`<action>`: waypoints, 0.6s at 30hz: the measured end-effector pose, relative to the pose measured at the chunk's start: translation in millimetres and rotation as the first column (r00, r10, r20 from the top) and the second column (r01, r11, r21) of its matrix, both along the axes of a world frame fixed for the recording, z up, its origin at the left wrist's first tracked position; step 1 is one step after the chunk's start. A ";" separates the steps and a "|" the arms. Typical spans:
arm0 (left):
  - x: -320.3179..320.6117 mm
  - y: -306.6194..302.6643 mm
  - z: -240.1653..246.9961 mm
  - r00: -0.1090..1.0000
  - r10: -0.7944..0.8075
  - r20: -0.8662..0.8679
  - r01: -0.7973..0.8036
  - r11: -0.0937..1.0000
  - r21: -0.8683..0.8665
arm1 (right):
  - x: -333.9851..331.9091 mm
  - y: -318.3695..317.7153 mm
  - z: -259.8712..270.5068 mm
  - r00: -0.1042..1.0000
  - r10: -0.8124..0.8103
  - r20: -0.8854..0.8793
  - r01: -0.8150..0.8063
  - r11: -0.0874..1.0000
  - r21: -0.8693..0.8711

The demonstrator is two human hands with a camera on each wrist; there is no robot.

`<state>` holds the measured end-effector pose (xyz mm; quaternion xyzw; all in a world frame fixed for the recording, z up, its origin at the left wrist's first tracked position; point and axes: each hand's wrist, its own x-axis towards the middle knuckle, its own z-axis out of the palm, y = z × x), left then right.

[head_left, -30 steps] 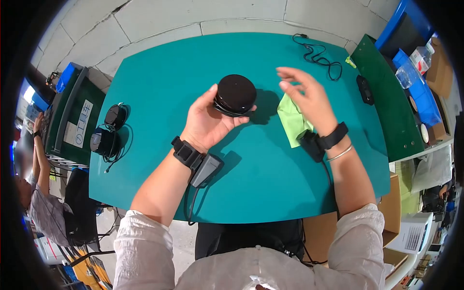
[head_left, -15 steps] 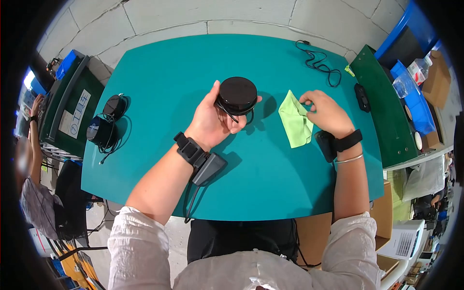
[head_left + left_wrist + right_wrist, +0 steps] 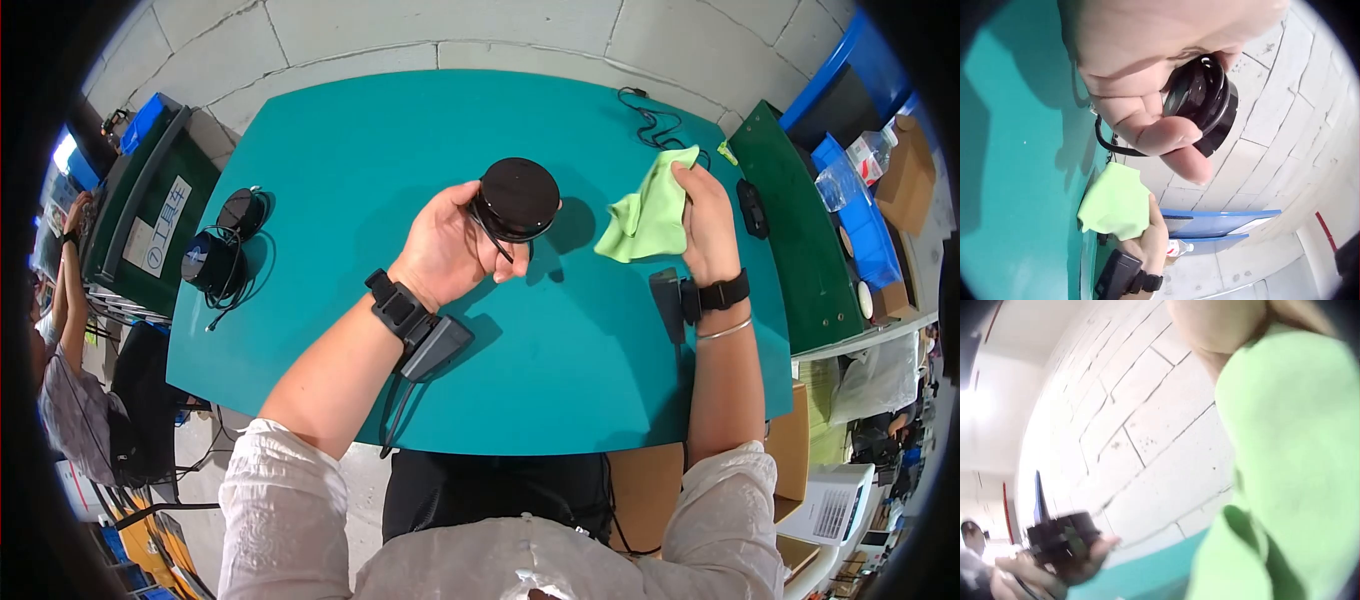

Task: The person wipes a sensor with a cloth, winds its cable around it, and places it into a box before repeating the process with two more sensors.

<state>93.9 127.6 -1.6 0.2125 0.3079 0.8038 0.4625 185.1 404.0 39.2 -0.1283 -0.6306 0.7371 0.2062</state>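
My left hand grips a round, glossy black device from below, its black cable looped beneath it. In the left wrist view, fingers curl round the device and its cable loops. On the right, my right hand pinches a light green cloth and holds it up above the table, apart from the device. The cloth fills much of the right wrist view, where the device shows blurred at lower left.
Two black round devices with cables lie on the teal table at left. A thin black cable and a black object lie at right. Green cabinets flank the table; a seated person is at far left.
My right hand has taken hold of the green cloth and lifted it off the table. My left hand, still gripping the device, has shifted slightly right.
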 end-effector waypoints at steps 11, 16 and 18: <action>4.7 -1.8 -9.4 0.996 -0.007 0.093 0.006 1.000 0.014 | 5.5 -98.2 -1.6 0.793 0.606 -0.061 -0.214 0.371 0.904; 8.2 -0.2 -1.1 0.999 -0.036 -0.041 0.036 0.999 0.001 | 4.3 -87.6 -7.2 0.866 0.499 0.030 -0.188 0.269 0.945; 7.4 -2.9 -1.0 0.994 0.034 0.101 -0.039 0.998 0.044 | 8.1 -96.9 -2.2 0.843 0.537 -0.001 -0.182 0.288 0.940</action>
